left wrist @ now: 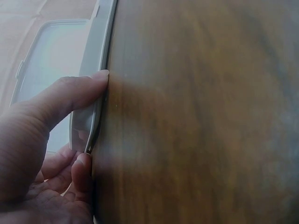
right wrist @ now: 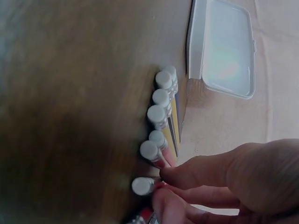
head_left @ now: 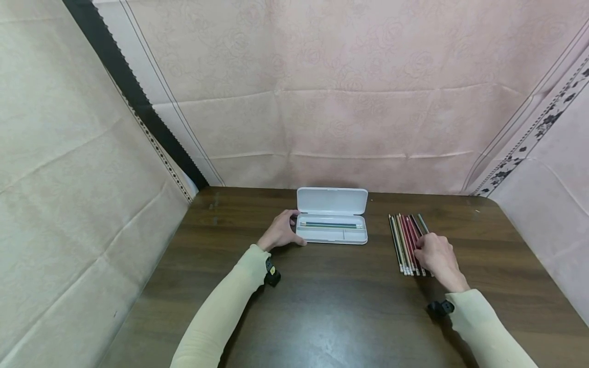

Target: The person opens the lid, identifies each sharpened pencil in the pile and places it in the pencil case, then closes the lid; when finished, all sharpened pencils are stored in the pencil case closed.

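Observation:
A white pencil case (head_left: 332, 201) stands with its lid raised, and a few pencils (head_left: 329, 225) lie in its tray. My left hand (head_left: 281, 230) grips the case's left end, its thumb (left wrist: 84, 91) along the front edge and the other fingers round the corner. To the right, a row of pencils (head_left: 401, 245) lies side by side on the table, white erasers towards me. Over the right side of this row, my right hand (head_left: 437, 255) pinches a red pencil (right wrist: 142, 185) between thumb and fingers, close behind its eraser. The hand covers part of the row.
The brown wooden table (head_left: 331, 306) reaches back to a pale patterned cloth (head_left: 349, 102) hung behind it. More cloth hangs at the left (head_left: 69, 230) and right sides. Table surface lies between the case and the pencil row.

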A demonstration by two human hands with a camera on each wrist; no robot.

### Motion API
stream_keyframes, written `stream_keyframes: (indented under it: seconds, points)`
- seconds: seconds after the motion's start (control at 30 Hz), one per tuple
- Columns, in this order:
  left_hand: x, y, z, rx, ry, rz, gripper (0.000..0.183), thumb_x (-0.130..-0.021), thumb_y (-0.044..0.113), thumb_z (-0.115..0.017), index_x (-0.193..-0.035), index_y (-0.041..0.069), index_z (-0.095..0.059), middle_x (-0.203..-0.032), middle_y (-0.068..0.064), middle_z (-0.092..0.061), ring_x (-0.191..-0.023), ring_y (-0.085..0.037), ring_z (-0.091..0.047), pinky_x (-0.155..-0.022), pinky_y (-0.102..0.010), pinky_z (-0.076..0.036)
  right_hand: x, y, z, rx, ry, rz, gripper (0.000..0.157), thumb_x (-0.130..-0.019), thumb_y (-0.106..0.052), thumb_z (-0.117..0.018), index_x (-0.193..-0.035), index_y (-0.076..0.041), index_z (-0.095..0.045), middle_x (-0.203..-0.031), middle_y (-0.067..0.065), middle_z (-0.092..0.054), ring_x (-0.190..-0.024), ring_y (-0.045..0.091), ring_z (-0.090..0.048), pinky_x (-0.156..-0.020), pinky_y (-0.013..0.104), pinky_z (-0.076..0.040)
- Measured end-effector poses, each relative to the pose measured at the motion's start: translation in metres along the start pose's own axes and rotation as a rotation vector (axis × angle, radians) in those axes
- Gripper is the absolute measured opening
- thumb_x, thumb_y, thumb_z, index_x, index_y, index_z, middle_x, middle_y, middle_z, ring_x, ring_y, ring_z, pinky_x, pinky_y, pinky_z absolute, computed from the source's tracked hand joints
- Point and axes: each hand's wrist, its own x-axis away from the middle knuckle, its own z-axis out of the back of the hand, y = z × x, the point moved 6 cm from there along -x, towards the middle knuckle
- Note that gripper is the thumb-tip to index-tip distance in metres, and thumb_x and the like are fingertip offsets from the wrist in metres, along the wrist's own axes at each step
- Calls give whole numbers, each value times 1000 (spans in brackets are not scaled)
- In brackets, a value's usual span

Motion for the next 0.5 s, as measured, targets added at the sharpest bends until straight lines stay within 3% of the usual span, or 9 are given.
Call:
stream_keyframes:
  seconds: [0.17, 0.3, 0.5]
  points:
    - [0, 0, 0, -2, 2, 2, 95, -77, 19, -100, -158, 11, -51, -153, -14, -56, -137, -32, -57, -120, -51, -50, 1, 1, -1, 12, 2, -13, 13, -94, -6, -68, -85, 0, -75, -79, 15, -68, -68, 26, -59, -56, 35, -44]
    - [-1, 0, 0, -14, 6, -2, 95, -77, 19, -100, -158, 11, -51, -154, -14, -57, -137, -31, -58, -119, -50, -50, 1, 0, -2, 18, 2, -18, 29, -92, -5, -68, -64, -10, -61, -65, 3, -55, -61, 21, -51, -53, 33, -37]
    - [-2, 0, -1, -17, 8, -1, 95, -77, 18, -100, -158, 10, -51, -155, -13, -57, -137, -31, -58, -119, -50, -51, 1, 1, -4, 22, 1, -30, 38, -94, -7, -69, -60, -14, -53, -61, 0, -49, -59, 19, -49, -52, 32, -35]
